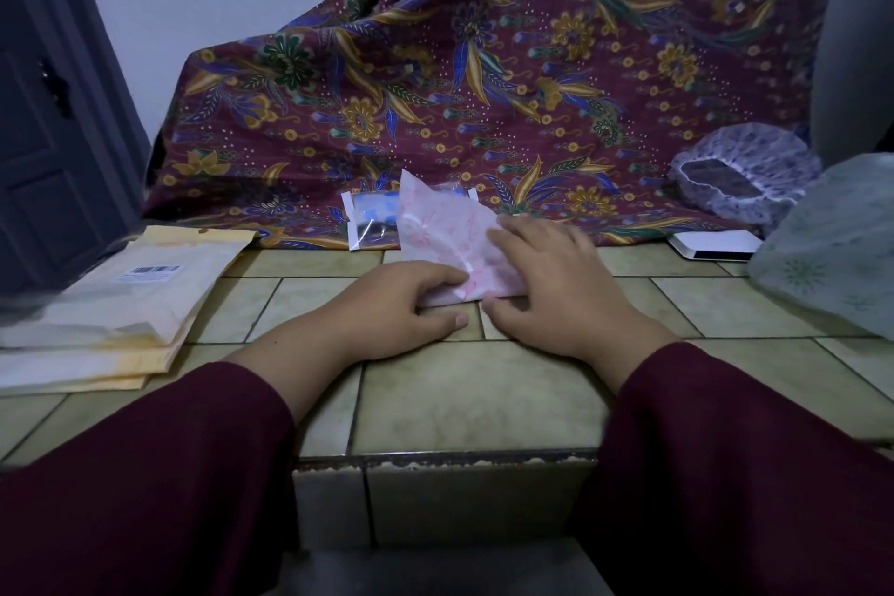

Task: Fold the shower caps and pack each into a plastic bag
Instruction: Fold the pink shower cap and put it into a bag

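From the head camera, a tiled tabletop (474, 397) runs across the lower middle of the view, its front edge chipped. Behind it a maroon batik cloth (484, 77) with blue and gold flowers drapes over something bulky and fills the back. On the left lies a stack of padded mailer envelopes (121, 315), the top one bearing a barcode label. At the foot of the cloth, just behind the hands, rests a clear plastic bag (372, 220) with a blue-patterned shower cap packed inside; its right part is hidden by the pink cap. To the right, on the cloth, sits an opened purple-patterned shower cap (740, 174), puffed up with its elastic mouth facing the camera. Below it a flat white box (711, 244) lies at the tabletop's rear edge, and a pale green-patterned plastic cap or bag (832, 247) bulges in from the right edge, partly covering that box.

The pink shower cap (445, 232), folded into a flat, roughly triangular packet, lies on the tabletop in the middle, its far corner tilted up against the packed bag. The left hand (401, 305) rests on the tiles at the packet's near-left corner, fingers curled and pinching its edge, thumb lying flat along the tile. The right hand (546, 276) lies palm-down on the packet's right side, fingers straight and spread, pressing it flat. Both forearms come in from below in dark maroon sleeves (735, 450).
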